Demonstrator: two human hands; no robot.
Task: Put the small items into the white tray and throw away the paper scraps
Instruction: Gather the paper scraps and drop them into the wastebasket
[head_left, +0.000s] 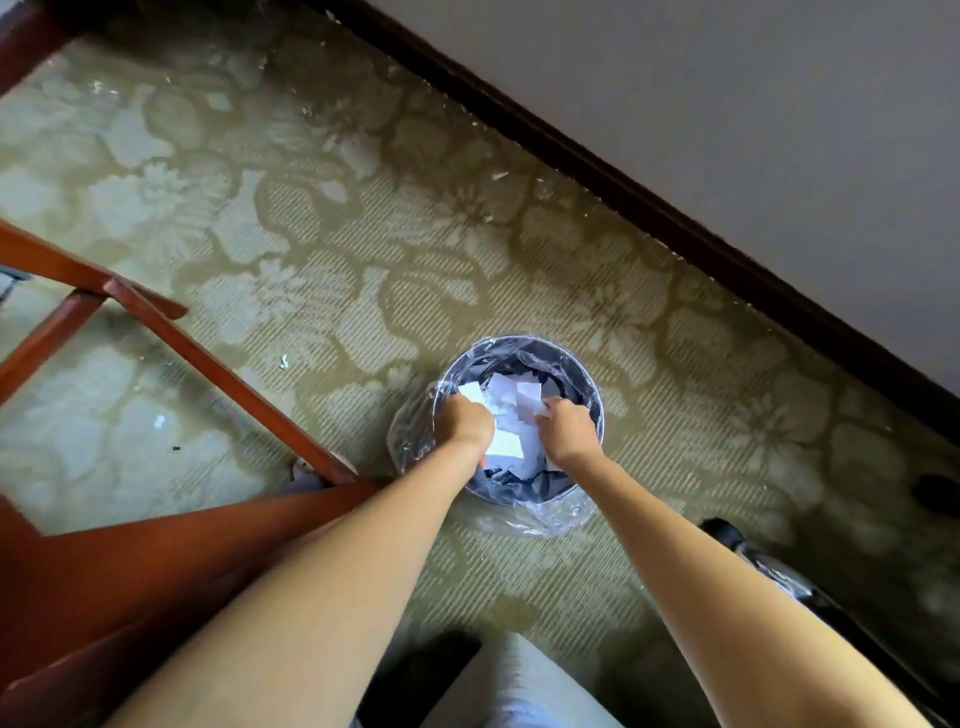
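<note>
Paper scraps (503, 393) go into the lined bin (598, 397) on the floor (363, 234).
Our left hand (467, 418) and right hand (569, 431), slightly apart, each grip scraps above the opening; we should release low and centred to avoid spillage.

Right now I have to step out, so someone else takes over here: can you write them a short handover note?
Left hand: grips white paper scraps at the mouth of the lined bin.
Right hand: pinches more scraps at the same bin.
Done: a pile of scraps lies in the bin.
Left: drop both handfuls in; a few white bits lie on the carpet near the wooden frame. The white tray and small items are out of view, so check them.
</note>
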